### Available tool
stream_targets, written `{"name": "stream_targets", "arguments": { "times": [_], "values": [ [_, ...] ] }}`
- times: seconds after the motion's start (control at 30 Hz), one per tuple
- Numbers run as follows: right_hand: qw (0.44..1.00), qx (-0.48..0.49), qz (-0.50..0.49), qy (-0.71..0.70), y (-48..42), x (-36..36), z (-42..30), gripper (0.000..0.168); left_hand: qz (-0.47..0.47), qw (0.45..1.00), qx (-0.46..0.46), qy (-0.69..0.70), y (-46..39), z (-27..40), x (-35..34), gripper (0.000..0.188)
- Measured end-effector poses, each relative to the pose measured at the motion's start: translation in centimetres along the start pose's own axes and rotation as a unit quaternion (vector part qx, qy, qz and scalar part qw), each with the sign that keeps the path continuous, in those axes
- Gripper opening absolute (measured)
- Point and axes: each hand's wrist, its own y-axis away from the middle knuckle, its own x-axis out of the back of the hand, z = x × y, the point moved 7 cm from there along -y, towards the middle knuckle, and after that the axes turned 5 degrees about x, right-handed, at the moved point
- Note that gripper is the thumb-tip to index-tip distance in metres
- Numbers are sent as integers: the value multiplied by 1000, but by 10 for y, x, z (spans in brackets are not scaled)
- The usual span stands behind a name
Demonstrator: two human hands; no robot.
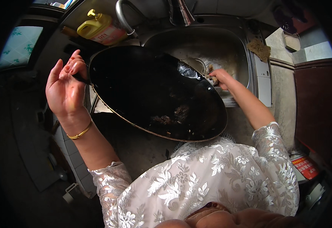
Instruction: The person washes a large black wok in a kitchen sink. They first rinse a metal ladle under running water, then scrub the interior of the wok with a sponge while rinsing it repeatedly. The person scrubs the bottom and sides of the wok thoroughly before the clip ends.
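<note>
A large black wok (143,88) is held tilted over the near edge of the sink, with dark food residue on its lower inner side. My left hand (71,82), wet and with a gold bangle at the wrist, grips the wok's handle at the upper left. On the right, my right hand (223,78) has its fingers closed on a brown scrubber (212,79) at the wok's far rim. The metal sink (231,47) lies behind; the wok hides part of its basin and its near left side.
A curved metal faucet (122,17) rises behind the wok, beside a yellow pump bottle (100,30). A brown sponge-like pad (259,50) rests on the sink's right edge. A red printed package (305,166) lies at the lower right.
</note>
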Motion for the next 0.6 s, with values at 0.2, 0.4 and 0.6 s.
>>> {"name": "stream_targets", "arguments": {
  "times": [0.2, 0.4, 0.6],
  "values": [
    [999, 6, -47, -21, -5, -21, 4, 19, 3, 1000, -20, -21, 13, 7, -10, 43],
    [993, 97, 42, 56, -3, 28, -30, 19, -5, 1000, -8, -3, 5, 8, 27, 44],
    [951, 248, 105, 150, 23, 66, -110, 16, 44, 998, -22, -30, 7, -8, 98, 38]
  ]
}}
